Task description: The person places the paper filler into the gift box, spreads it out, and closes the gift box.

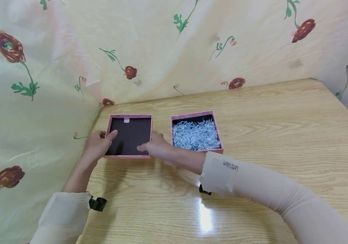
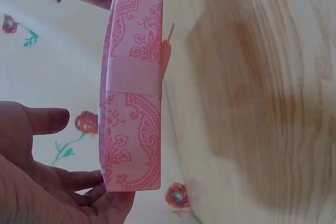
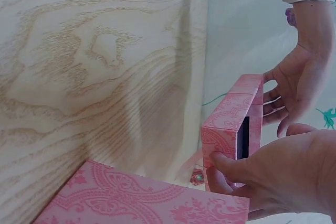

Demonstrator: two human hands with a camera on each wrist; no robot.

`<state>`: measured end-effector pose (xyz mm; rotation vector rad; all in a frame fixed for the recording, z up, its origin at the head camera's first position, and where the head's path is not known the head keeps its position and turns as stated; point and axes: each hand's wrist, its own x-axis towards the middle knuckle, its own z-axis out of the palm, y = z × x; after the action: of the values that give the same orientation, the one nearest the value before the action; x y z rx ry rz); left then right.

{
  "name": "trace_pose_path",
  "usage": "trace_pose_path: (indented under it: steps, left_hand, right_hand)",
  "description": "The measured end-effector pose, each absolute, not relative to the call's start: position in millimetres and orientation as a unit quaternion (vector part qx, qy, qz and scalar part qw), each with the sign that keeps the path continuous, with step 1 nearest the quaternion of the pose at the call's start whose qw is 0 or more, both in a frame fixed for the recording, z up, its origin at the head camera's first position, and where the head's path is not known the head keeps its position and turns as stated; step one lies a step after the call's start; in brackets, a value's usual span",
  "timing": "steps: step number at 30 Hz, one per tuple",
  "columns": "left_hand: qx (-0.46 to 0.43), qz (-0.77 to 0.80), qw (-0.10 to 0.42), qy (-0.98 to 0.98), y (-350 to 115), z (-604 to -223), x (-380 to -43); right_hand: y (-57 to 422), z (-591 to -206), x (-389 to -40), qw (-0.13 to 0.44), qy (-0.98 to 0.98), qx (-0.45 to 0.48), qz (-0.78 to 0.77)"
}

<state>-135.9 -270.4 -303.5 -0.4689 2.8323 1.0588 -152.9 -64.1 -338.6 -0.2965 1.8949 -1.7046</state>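
Observation:
Both hands hold a shallow pink box (image 1: 131, 135) with a black inside and a small pale tab near its far edge. My left hand (image 1: 98, 144) grips its left wall, thumb over the rim. At the right wall is my right hand (image 1: 158, 145), its thumb over the rim and fingers outside. Pink paisley print and a plain pale band show on the box's side (image 2: 134, 93) in the left wrist view. The wrist views show the box raised over the table, its shadow beneath. Just right of it is a second pink box (image 1: 221, 150) filled with blue shredded paper (image 1: 195, 135).
The wooden table (image 1: 268, 125) carries both boxes. A cream cloth with printed flowers (image 1: 161, 51) hangs along the table's back and left edges. The right forearm passes in front of the filled box, close to its near edge.

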Motion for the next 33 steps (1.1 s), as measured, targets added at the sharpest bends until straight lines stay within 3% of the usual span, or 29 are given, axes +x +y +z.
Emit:
trace_pose_path:
  steps: [17, 33]
  left_hand:
    - [-0.131, 0.373, 0.027, 0.918, -261, -278, -125]
    - [-0.112, 0.391, 0.013, 0.914, -248, -266, -119]
  right_hand:
    - [-43, -311, -152, 0.28, 0.744, -0.09, -0.6]
    - [-20, -300, -151, 0.269, 0.749, -0.127, -0.592]
